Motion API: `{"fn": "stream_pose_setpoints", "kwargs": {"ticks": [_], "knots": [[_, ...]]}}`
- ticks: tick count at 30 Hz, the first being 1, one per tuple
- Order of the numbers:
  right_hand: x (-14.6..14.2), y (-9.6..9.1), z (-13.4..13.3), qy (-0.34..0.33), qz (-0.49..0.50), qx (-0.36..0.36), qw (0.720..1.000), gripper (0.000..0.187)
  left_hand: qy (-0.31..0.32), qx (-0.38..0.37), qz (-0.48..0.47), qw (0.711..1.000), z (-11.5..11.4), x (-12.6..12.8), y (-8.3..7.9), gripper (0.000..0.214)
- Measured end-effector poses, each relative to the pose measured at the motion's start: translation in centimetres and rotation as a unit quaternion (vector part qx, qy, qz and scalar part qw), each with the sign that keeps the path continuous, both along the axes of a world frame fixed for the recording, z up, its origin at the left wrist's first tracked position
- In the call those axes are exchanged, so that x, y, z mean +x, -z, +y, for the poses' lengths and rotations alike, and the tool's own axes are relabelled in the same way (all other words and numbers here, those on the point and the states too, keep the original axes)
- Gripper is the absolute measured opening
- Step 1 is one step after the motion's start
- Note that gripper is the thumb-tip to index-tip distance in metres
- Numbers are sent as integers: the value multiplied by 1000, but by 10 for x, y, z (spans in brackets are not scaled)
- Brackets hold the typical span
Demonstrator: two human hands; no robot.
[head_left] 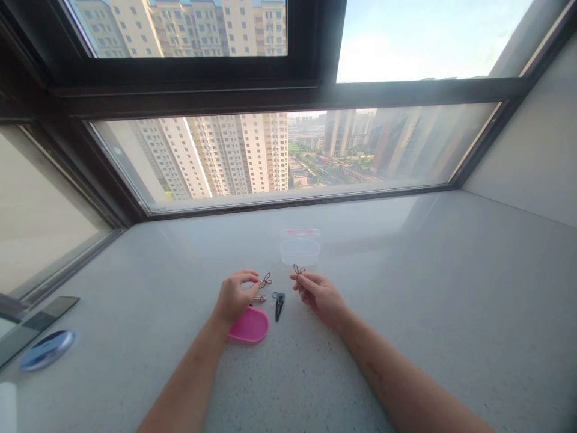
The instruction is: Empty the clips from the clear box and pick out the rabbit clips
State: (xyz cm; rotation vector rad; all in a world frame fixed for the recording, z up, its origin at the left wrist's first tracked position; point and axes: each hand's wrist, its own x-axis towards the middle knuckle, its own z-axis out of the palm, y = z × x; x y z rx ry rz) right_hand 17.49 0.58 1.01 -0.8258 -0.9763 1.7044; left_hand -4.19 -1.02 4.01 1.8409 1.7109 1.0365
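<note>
My left hand (pixel 237 294) pinches a small brown wire hair clip (pixel 265 280) with bow-like loops between thumb and fingers. A similar looped clip (pixel 299 270) stands up from the closed fingertips of my right hand (pixel 315 291). On the counter between the hands lie a black hair clip (pixel 279 306) and another small brownish clip (pixel 260 299), partly hidden by my left hand. Just below my left hand sits a pink oval tray or lid (pixel 249 325), its left end covered by my wrist. A clear plastic box (pixel 300 250) stands open beyond my hands.
Everything rests on a pale speckled counter (pixel 428 300) under a dark-framed window (pixel 306 198). At the far left are a blue-white round object (pixel 47 350) and a dark flat glassy panel (pixel 45 325). A white wall (pixel 532 138) bounds the right side.
</note>
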Motion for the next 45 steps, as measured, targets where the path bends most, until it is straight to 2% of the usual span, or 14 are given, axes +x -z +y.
{"fn": "stream_pose_setpoints", "kwargs": {"ticks": [6,9,14,19,24,30,40,45], "knots": [[0,2,0,-31,-41,32,998,30,-28,-4,-185,982,0,6,2,24],[0,1,-3,-19,-61,52,997,30,-32,-10,-295,955,0,15,4,29],[-6,-3,-7,10,-67,97,993,32,-35,-33,-448,893,-4,32,7,35],[-12,-4,-13,43,-82,148,985,28,-28,-64,-531,844,-7,45,8,25],[-14,-5,-19,61,-116,194,972,25,-16,-79,-559,825,-4,52,10,23],[-14,-6,-17,65,-111,189,974,25,11,-89,-534,840,-5,54,8,25],[-13,-1,-8,59,-99,165,979,29,34,-34,-419,907,-4,53,11,23],[-12,2,-8,59,-100,177,977,27,28,18,-319,947,-4,52,12,31]]}}
